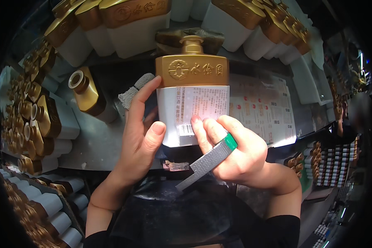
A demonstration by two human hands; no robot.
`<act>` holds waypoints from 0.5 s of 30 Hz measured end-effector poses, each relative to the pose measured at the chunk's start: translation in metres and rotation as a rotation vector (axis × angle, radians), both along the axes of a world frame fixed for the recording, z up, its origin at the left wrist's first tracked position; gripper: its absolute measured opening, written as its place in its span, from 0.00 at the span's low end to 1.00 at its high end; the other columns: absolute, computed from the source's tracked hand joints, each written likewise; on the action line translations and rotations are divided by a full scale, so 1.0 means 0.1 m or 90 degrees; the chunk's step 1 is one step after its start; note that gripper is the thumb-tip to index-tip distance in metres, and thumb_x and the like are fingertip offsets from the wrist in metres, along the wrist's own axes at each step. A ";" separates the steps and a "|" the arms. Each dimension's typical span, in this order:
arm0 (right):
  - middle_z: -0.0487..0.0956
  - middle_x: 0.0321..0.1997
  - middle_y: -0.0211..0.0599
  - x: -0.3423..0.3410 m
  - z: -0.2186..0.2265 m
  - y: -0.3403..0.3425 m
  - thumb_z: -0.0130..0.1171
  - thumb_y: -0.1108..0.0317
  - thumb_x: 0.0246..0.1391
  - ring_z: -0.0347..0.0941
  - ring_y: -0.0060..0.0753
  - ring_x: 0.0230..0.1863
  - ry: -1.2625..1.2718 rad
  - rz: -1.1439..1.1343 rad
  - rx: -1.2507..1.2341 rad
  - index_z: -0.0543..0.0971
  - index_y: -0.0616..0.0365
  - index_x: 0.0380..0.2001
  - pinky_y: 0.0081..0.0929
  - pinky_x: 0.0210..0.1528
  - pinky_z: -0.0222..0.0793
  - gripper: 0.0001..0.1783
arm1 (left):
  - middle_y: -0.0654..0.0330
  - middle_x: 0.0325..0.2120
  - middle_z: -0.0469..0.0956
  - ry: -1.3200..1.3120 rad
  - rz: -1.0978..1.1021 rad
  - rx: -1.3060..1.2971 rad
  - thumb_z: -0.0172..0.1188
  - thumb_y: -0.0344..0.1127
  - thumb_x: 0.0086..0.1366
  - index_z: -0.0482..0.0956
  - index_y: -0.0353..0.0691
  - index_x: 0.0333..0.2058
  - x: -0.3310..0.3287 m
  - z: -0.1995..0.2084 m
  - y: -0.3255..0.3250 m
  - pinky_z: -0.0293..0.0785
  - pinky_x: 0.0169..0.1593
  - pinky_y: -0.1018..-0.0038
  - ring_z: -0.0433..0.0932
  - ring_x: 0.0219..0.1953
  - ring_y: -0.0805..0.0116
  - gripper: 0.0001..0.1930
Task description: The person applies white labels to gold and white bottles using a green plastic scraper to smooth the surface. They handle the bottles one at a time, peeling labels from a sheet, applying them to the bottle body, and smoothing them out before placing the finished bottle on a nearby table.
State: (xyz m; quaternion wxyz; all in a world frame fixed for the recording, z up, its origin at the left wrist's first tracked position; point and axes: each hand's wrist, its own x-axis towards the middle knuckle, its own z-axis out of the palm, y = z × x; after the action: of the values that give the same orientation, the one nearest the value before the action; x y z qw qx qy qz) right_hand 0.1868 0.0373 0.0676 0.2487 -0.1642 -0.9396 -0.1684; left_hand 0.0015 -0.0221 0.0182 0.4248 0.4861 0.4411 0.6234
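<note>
left hand [136,134]: touching gold-and-white bottle [192,70], cannot tell if gripping | right hand [242,153]: clasping grey strip [206,162], touching label [213,101]

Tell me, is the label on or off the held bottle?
On: the printed label lies against the white front of the bottle.

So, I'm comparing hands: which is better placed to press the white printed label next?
Probably the right hand: it touches the white printed label on the gold and white bottle, though it holds a grey, green-ended textured strip. The left hand is at the bottle's left edge, off the label.
</note>
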 end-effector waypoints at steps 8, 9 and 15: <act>0.77 0.25 0.30 0.25 0.00 0.17 0.71 0.63 0.45 0.74 0.29 0.24 0.143 -0.034 -0.264 0.80 0.60 0.40 0.24 0.24 0.72 0.19 | 0.50 0.65 0.55 -0.017 0.012 0.008 0.61 0.29 0.64 0.45 0.42 0.70 0.12 0.08 0.14 0.65 0.64 0.62 0.65 0.62 0.58 0.42; 0.77 0.24 0.30 0.27 -0.01 0.21 0.70 0.62 0.46 0.73 0.28 0.23 0.192 -0.111 -0.329 0.79 0.61 0.45 0.24 0.23 0.71 0.23 | 0.49 0.65 0.56 0.027 0.029 0.016 0.61 0.29 0.63 0.44 0.41 0.71 0.13 0.07 0.16 0.65 0.64 0.62 0.65 0.63 0.58 0.43; 0.70 0.31 0.28 0.19 -0.13 0.39 0.72 0.63 0.47 0.65 0.17 0.32 0.233 -0.154 -0.775 0.62 0.64 0.66 0.15 0.32 0.65 0.46 | 0.48 0.63 0.60 0.118 0.028 0.045 0.65 0.29 0.59 0.43 0.41 0.71 0.09 -0.04 0.19 0.64 0.64 0.62 0.64 0.64 0.57 0.48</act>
State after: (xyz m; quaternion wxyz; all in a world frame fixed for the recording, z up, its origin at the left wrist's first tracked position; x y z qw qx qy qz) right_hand 0.2057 0.0764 0.0548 0.2464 -0.4064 -0.7845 0.3984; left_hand 0.0109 -0.0027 0.0147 0.3508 0.5464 0.4673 0.6000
